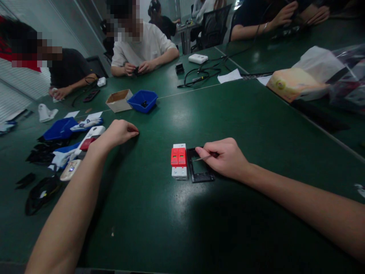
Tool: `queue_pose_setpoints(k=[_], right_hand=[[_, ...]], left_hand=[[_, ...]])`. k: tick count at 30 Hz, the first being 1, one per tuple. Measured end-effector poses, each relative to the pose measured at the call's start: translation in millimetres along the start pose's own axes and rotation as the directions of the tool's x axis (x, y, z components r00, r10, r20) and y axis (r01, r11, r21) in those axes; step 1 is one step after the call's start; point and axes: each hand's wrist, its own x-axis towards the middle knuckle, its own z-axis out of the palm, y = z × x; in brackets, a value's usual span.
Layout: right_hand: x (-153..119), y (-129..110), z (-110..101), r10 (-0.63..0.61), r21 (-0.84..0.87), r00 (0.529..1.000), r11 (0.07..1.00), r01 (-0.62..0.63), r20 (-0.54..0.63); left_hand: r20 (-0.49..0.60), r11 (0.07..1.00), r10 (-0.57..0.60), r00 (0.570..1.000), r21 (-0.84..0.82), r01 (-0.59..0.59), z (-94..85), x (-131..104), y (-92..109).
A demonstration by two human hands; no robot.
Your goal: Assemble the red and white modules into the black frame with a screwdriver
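Observation:
In front of me a red and white two-pole surge protector [178, 161] stands on the green table, with small green windows on its red blocks. Right beside it lies a flat black rectangular frame [202, 177]. Over this frame, my right hand [226, 156] is closed round a thin pointed metal tool [203, 157]; its tip reaches the frame's left side, and its exact kind is unclear. My left hand [121, 131] rests on the table to the left, fingers pinched together. Whatever may be between those fingertips is too small to make out.
Ahead on the left are a cardboard box [119, 101] and a blue bin [142, 101] with small dark parts. Gloves [87, 123], cables [42, 194] and pouches crowd the left side. Bags [302, 78] lie at the back right. Other people sit across the table.

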Motion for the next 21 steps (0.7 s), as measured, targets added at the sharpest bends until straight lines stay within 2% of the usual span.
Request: queue_pose_setpoints(k=[3,4,6,8,9,10,12,16,18,21], right_hand=[[1,2,0,0.079,0.039,0.997,0.996,-0.079,-0.003],[1,4,0,0.147,0.065,0.989,0.987,-0.146,0.0],[3,10,-3,0.291,0.104,0.956,0.951,-0.292,0.02],[6,16,-9,0.377,0.093,0.925,0.921,-0.379,0.042],[7,20,-13,0.389,0.073,0.92,0.917,-0.392,0.052],[7,22,-18,0.392,0.053,0.918,0.917,-0.396,0.063],[7,24,-26,0.403,0.005,0.91,0.914,-0.405,0.096],[6,21,-31,0.419,-0.19,0.89,0.902,-0.387,0.178],[5,19,-28,0.395,-0.249,0.895,0.906,-0.342,0.206],[2,20,-23,0.345,-0.24,0.915,0.925,-0.294,0.21]], left_hand=[[0.0,0.973,0.195,0.981,-0.127,-0.193,8.1,-11,27],[-0.039,0.953,0.253,0.967,-0.165,-0.256,14.5,-17,37],[-0.157,0.883,0.379,0.912,-0.232,-0.407,32.0,-33,56],[-0.31,0.808,0.412,0.857,-0.311,-0.501,51.3,-52,70],[-0.393,0.792,0.388,0.834,-0.321,-0.519,59.6,-60,76],[-0.417,0.785,0.391,0.821,-0.314,-0.534,66.3,-68,80],[-0.427,0.767,0.409,0.806,-0.318,-0.558,73.8,-80,84],[-0.407,0.743,0.469,0.783,-0.298,-0.6,74.2,-88,86],[-0.407,0.756,0.457,0.79,-0.291,-0.587,73.6,-89,87],[-0.414,0.803,0.385,0.825,-0.29,-0.52,74.5,-88,89]])
